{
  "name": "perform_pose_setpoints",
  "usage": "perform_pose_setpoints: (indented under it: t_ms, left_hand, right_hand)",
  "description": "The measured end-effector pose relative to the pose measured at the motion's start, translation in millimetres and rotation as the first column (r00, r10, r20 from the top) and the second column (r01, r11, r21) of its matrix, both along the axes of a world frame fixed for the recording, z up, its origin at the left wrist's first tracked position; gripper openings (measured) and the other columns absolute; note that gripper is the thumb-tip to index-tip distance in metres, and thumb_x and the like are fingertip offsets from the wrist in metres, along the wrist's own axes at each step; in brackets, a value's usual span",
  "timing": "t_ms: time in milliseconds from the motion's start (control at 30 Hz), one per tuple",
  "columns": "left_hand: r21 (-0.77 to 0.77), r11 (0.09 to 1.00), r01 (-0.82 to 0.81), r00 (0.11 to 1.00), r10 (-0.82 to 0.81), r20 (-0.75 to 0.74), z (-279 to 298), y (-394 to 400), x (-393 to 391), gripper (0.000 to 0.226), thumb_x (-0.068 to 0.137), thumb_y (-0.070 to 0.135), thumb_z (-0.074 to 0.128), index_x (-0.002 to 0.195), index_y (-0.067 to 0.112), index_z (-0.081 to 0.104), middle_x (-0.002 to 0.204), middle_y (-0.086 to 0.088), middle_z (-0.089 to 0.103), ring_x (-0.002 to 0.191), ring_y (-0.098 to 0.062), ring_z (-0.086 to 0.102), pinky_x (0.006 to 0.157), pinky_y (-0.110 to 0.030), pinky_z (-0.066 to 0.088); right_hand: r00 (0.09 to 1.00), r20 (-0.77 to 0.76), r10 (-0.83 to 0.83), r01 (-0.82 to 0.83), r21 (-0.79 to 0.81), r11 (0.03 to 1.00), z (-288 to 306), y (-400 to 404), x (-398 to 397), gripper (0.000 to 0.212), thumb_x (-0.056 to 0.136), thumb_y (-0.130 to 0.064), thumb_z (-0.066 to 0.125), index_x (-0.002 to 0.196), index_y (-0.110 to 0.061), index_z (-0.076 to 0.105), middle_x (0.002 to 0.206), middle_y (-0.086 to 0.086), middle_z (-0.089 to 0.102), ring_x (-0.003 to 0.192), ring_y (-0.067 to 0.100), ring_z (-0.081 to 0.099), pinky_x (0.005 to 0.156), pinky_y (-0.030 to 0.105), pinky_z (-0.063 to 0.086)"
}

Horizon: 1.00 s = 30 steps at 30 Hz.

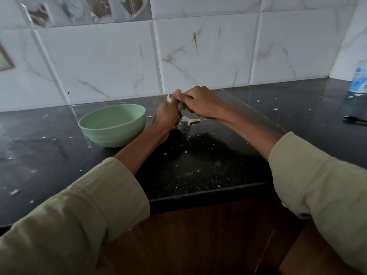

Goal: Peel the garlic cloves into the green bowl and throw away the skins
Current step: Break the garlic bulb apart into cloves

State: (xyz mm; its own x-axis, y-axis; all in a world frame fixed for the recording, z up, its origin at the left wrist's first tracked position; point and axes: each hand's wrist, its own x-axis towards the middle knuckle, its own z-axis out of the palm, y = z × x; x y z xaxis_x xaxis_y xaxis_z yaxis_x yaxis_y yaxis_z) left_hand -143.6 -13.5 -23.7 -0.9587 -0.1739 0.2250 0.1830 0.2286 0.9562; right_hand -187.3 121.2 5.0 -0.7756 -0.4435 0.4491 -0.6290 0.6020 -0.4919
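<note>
The green bowl [112, 124] stands on the black counter left of my hands; no cloves show inside it. My left hand [166, 116] grips a piece of garlic [179, 106] just right of the bowl and above the counter. My right hand [198, 103] meets it from the right, its fingertips pinching the garlic's white skin [169, 97] at the top. Most of the garlic is hidden between my fingers. A loose skin with a dry stalk [189, 121] lies on the counter under my hands.
Small white skin flakes [186, 151] are scattered over the black counter [208, 165]. A white-and-blue container [359, 78] stands at the far right by the tiled wall, with a black pen-like object [355, 119] in front of it. The counter's front edge runs below my forearms.
</note>
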Motion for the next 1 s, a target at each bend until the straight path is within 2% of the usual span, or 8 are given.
perform_pose_setpoints:
  t_ms: [167,300,500,600,667,767,867,1000]
  left_hand:
    - [0.15,0.989,-0.011,0.999,0.006,0.035,3.1,7.5,0.7,0.06,0.114,0.048,0.024,0.068,0.018,0.049,0.052,0.006,0.039,0.04,-0.006,0.03,0.036,-0.018,0.023]
    - [0.299,0.954,-0.001,0.995,-0.029,0.095,3.0,6.4,-0.7,0.054,0.113,0.046,0.03,0.076,0.013,0.052,0.053,0.003,0.035,0.037,-0.007,0.027,0.034,-0.017,0.019]
    - [0.438,0.896,0.076,0.984,-0.139,0.114,5.8,3.7,-0.4,0.056,0.113,0.046,0.033,0.073,0.012,0.052,0.052,0.004,0.034,0.036,-0.005,0.024,0.031,-0.018,0.018]
    - [0.515,0.854,0.066,0.988,-0.13,0.089,5.6,0.8,-2.0,0.043,0.112,0.024,0.029,0.079,0.011,0.052,0.049,0.006,0.033,0.034,-0.004,0.022,0.03,-0.017,0.017]
    - [0.575,0.818,0.029,0.995,-0.08,0.063,7.6,-1.9,-2.7,0.035,0.103,0.002,0.024,0.083,0.009,0.052,0.048,0.007,0.032,0.034,-0.004,0.022,0.032,-0.017,0.017]
    - [0.583,0.812,-0.016,0.997,-0.034,0.074,7.0,-2.2,-2.7,0.036,0.098,-0.005,0.021,0.084,0.008,0.051,0.05,0.005,0.034,0.037,-0.005,0.025,0.036,-0.018,0.022]
    - [0.523,0.847,-0.096,0.99,0.025,0.14,6.0,0.2,-2.9,0.035,0.103,-0.002,0.023,0.093,0.003,0.056,0.058,-0.001,0.043,0.045,-0.008,0.033,0.04,-0.019,0.03]
    - [0.348,0.931,-0.113,0.989,0.073,0.126,4.6,-2.5,-6.1,0.046,0.114,0.029,0.034,0.09,0.002,0.062,0.063,-0.005,0.053,0.047,-0.012,0.045,0.04,-0.021,0.04]
  right_hand:
    - [1.0,-0.006,-0.002,0.0,-0.199,0.98,-0.1,-11.8,-1.1,0.058,0.104,-0.042,0.06,0.078,0.009,0.07,0.064,0.021,0.067,0.046,0.013,0.049,0.054,0.026,0.044]
    - [0.985,0.145,0.096,-0.049,-0.298,0.953,-3.5,-6.8,-2.6,0.054,0.102,-0.036,0.064,0.082,0.015,0.067,0.055,0.008,0.057,0.05,0.017,0.046,0.053,0.028,0.044]
    - [0.985,0.133,0.109,-0.048,-0.398,0.916,-3.1,-11.5,6.2,0.048,0.102,-0.031,0.064,0.067,0.001,0.057,0.06,0.013,0.044,0.045,0.014,0.043,0.05,0.023,0.04]
    - [0.955,0.212,0.206,-0.079,-0.49,0.868,0.0,-8.4,9.2,0.052,0.104,-0.028,0.062,0.064,0.004,0.057,0.052,0.009,0.041,0.043,0.013,0.042,0.049,0.023,0.04]
    - [0.91,0.279,0.307,-0.099,-0.574,0.813,2.4,-8.8,12.1,0.05,0.104,-0.028,0.061,0.058,-0.009,0.054,0.049,0.005,0.046,0.046,0.015,0.046,0.053,0.026,0.043]
    - [0.929,0.23,0.289,-0.136,-0.515,0.847,6.3,-11.1,16.9,0.038,0.106,-0.029,0.059,0.077,-0.005,0.063,0.05,0.003,0.048,0.047,0.014,0.049,0.052,0.025,0.046]
    - [0.955,0.21,0.21,-0.108,-0.413,0.904,6.3,-5.7,14.9,0.042,0.106,-0.03,0.057,0.069,-0.01,0.059,0.049,0.002,0.048,0.045,0.014,0.046,0.049,0.025,0.045]
    - [0.971,0.221,0.088,-0.016,-0.307,0.952,2.7,3.3,7.1,0.047,0.104,-0.034,0.058,0.065,-0.008,0.061,0.055,0.007,0.057,0.047,0.015,0.053,0.049,0.023,0.046]
